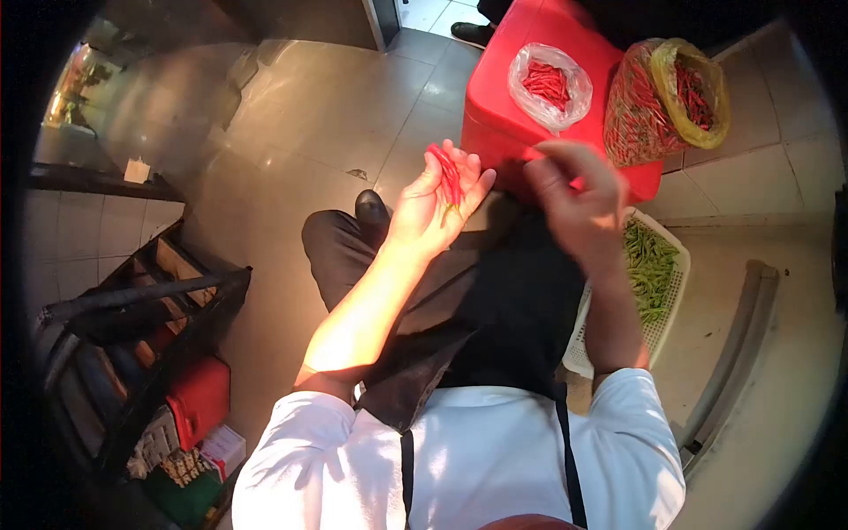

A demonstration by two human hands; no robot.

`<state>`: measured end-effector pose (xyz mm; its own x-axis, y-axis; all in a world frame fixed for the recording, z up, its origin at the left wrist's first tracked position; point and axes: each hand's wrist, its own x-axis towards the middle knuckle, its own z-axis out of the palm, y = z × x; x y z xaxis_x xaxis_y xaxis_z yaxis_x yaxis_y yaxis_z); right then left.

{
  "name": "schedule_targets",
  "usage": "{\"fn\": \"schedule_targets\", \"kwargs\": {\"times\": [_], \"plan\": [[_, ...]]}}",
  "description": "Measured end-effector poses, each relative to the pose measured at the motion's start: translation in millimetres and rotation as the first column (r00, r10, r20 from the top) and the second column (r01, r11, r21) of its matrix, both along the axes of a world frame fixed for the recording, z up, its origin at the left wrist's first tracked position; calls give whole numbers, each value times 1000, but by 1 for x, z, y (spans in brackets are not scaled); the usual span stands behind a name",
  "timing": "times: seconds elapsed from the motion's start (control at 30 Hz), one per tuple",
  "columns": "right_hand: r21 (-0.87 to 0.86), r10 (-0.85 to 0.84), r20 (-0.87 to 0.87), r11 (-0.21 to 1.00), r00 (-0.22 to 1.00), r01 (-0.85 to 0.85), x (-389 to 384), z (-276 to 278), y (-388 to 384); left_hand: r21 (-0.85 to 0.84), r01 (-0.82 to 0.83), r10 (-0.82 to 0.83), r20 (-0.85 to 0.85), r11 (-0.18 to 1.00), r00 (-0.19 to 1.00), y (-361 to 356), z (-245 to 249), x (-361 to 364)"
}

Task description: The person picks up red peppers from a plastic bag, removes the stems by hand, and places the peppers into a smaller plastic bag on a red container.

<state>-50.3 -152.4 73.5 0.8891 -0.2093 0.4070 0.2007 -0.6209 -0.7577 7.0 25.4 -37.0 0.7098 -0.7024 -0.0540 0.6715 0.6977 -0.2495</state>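
Observation:
My left hand [435,205] is turned palm up over my lap, its fingers curled around a few red chili peppers [449,177]. The peppers lie along the palm, with green stems toward the wrist. My right hand [579,190] is raised to the right of it, in front of the red box, and is slightly blurred. Its fingers are bent together; whether anything is pinched in them I cannot make out against the red behind. Beyond it, a clear plastic bag of red chilies [548,84] stands open on the red box [495,102].
A larger yellow-rimmed bag of chilies [649,106] sits at the box's right side. Below it, a white basket [676,274] holds green stems or chilies. A dark rack [132,300] with assorted items stands at left. Another person's shoe [473,34] shows at the top.

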Motion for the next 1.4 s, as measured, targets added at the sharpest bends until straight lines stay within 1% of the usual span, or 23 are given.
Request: {"fn": "schedule_targets", "kwargs": {"times": [0.03,0.1,0.2,0.3,0.33,0.4,0.5,0.53,0.6,0.63,0.67,0.7,0.77,0.8,0.83,0.93,1.03,1.07,1.13,1.17,1.23,1.33,1.4], "plan": [[17,104,-63,995,993,-103,-5,-12,13,32,-37,34,66,999,997,-1,0,0],[-3,244,-47,970,969,-244,-7,-32,33,61,-70,64,106,996,992,-1,-3,1],[-25,284,-108,957,953,-288,-11,-45,48,147,-151,125,173,978,977,-1,-3,-1],[40,223,-96,975,970,-220,-15,-50,58,304,-246,194,190,921,962,-4,1,-9],[-1,217,-37,976,975,-217,-14,-54,58,362,-274,217,190,891,957,-6,2,-10],[-81,210,83,976,974,-203,-9,-62,58,352,-267,208,196,897,958,-7,3,-13],[-34,149,28,988,988,-148,-9,-65,49,333,-255,197,196,908,960,-5,-2,-10],[0,168,-2,986,986,-168,-8,-63,45,327,-249,193,194,912,962,-4,-2,-9],[72,205,-60,977,977,-200,-5,-56,34,405,-175,99,203,898,974,4,-4,-6],[157,253,-190,962,949,-225,-5,-49,28,441,-136,48,205,887,978,8,0,-4],[243,307,-311,941,900,-237,-6,-42,21,519,-73,-35,194,852,980,13,9,-7],[328,363,-420,915,832,-233,-6,-37,14,559,-24,-137,245,829,960,15,10,-10],[250,372,-428,925,824,-287,-3,-35,6,639,57,-340,329,767,881,17,13,-14],[203,366,-430,930,826,-306,-1,-34,2,667,65,-378,336,742,863,17,16,-17],[157,361,-429,932,828,-326,2,-34,0,699,60,-401,336,713,852,17,16,-17],[234,380,-403,922,833,-307,3,-39,0,774,25,-451,342,633,824,17,18,-20],[175,371,-334,928,866,-330,6,-51,-3,821,-37,-481,369,569,795,14,20,-18],[266,415,-370,904,831,-334,6,-51,-6,838,-63,-485,373,542,791,12,23,-19],[453,514,-423,833,747,-316,8,-55,-11,785,-7,-496,398,619,772,14,23,-14],[608,587,-417,748,694,-267,8,-57,-13,755,23,-499,410,655,763,16,22,-13],[848,724,-357,516,591,-119,9,-62,-15,715,77,-514,418,695,749,20,19,-11],[959,776,-240,284,583,16,6,-70,-12,676,122,-502,401,727,767,20,16,-13],[981,777,-188,180,601,75,3,-76,-8,667,125,-487,390,734,781,20,17,-13]]}}
